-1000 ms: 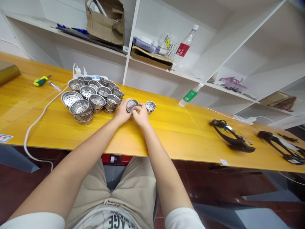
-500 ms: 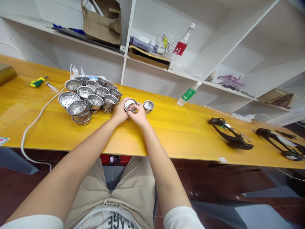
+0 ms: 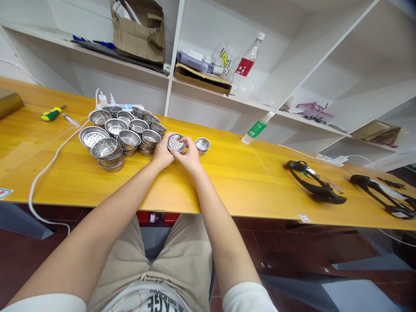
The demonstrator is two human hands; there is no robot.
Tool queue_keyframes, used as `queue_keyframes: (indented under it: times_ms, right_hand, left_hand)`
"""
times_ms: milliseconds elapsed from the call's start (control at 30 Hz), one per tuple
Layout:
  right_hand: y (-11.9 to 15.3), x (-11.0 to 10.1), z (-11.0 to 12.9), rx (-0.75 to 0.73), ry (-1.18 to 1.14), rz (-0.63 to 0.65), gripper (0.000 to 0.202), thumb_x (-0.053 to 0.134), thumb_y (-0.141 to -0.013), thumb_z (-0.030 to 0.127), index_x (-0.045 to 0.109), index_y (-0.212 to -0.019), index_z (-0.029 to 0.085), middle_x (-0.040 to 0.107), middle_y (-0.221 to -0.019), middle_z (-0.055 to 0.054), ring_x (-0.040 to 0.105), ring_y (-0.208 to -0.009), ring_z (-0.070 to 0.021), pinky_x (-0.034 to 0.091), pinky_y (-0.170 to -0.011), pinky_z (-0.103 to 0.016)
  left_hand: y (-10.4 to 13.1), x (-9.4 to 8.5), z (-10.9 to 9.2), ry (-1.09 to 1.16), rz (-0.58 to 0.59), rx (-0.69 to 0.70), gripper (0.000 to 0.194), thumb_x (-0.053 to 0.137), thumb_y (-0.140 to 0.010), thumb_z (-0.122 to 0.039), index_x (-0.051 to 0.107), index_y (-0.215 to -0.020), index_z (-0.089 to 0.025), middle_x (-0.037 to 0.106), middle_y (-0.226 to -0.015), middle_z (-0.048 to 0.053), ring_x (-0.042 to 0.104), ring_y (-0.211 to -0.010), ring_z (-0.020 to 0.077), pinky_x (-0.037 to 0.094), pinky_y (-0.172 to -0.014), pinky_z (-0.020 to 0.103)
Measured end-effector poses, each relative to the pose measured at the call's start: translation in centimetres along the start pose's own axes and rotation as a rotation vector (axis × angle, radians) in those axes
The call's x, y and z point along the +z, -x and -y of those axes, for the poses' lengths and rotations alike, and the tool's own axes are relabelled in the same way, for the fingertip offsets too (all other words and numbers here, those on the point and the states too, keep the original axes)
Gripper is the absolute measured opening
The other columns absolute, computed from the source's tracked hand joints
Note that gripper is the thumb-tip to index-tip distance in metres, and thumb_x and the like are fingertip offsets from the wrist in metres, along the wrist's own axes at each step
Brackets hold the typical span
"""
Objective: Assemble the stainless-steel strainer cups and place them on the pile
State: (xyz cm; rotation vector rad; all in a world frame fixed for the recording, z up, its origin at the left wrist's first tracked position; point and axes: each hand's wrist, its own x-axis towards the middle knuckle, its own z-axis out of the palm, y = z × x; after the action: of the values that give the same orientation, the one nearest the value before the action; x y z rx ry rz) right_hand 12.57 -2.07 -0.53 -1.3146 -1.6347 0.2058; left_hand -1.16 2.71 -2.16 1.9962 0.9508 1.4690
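A round metal strainer cup (image 3: 176, 143) with a perforated bottom is between my two hands, its open top facing me. My left hand (image 3: 162, 152) curls around its left side. On the right side, my right hand (image 3: 191, 155) grips the rim with thumb and fingers. Another strainer cup (image 3: 203, 144) stands upright on the table just right of my right hand. Left of my left hand, several stacked strainer cups (image 3: 129, 139) form a cluster, some tilted. The underside of the held cup is hidden.
A white cable (image 3: 48, 167) runs along the table's left side, near a green-yellow screwdriver (image 3: 52, 113). A green-labelled bottle (image 3: 258, 128) stands at the back. Black headset-like devices (image 3: 312, 184) lie at right. White shelves (image 3: 201, 102) rise behind the table.
My right fingers have moved from inside the cup toward its right rim, showing more of the perforated bottom. My left hand stays in nearly the same place.
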Motion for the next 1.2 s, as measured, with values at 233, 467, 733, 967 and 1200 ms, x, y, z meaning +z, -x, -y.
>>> queue_keyframes:
  times_ms: [233,467,733,967,1200]
  right_hand:
    - [-0.1,-0.1,0.3,-0.066,0.011,-0.067,0.044,0.080,-0.078,0.034,0.062,-0.115,0.022,0.067,-0.124,-0.011,0.060,-0.119,-0.0265,0.049,-0.105,-0.039]
    - [-0.1,-0.1,-0.1,-0.131,-0.058,-0.084,0.047,0.081,-0.077,0.035,0.061,-0.117,0.023,0.065,-0.124,-0.011,0.060,-0.120,-0.0280,0.050,-0.108,-0.044]
    - [0.0,0.3,-0.1,-0.144,-0.130,-0.137,0.051,0.082,-0.077,0.039,0.060,-0.120,0.022,0.066,-0.124,-0.010,0.062,-0.114,-0.0261,0.053,-0.102,-0.042]
    - [0.0,0.0,0.3,-0.171,-0.079,-0.186,0.053,0.085,-0.075,0.041,0.061,-0.119,0.022,0.062,-0.123,-0.012,0.059,-0.119,-0.0276,0.052,-0.104,-0.045]
    - [0.1,-0.3,0.7,-0.205,-0.038,-0.193,0.049,0.083,-0.077,0.042,0.062,-0.117,0.022,0.061,-0.120,-0.011,0.058,-0.118,-0.0278,0.052,-0.105,-0.045]
  left_hand:
    - [-0.1,0.6,1.0,0.019,0.002,-0.019,0.076,0.087,-0.069,-0.035,0.053,-0.136,-0.026,0.070,-0.132,0.009,0.071,-0.115,0.0253,0.058,-0.099,0.038]
    - [0.2,0.0,-0.2,0.015,-0.018,-0.087,0.076,0.089,-0.065,-0.037,0.057,-0.133,-0.025,0.073,-0.126,0.007,0.071,-0.112,0.0265,0.056,-0.097,0.038]
    - [0.0,0.2,0.4,0.110,-0.055,-0.095,0.082,0.093,-0.060,-0.034,0.057,-0.133,-0.025,0.072,-0.126,0.007,0.070,-0.112,0.0270,0.055,-0.098,0.038]
    - [-0.2,1.0,0.8,0.349,-0.001,-0.042,0.087,0.092,-0.061,-0.040,0.050,-0.134,-0.020,0.067,-0.129,0.013,0.069,-0.113,0.0261,0.054,-0.101,0.039]
    - [0.1,0.7,0.6,0.399,0.060,-0.064,0.103,0.092,-0.063,-0.040,0.034,-0.146,-0.020,0.068,-0.123,0.013,0.072,-0.103,0.0245,0.057,-0.094,0.039]
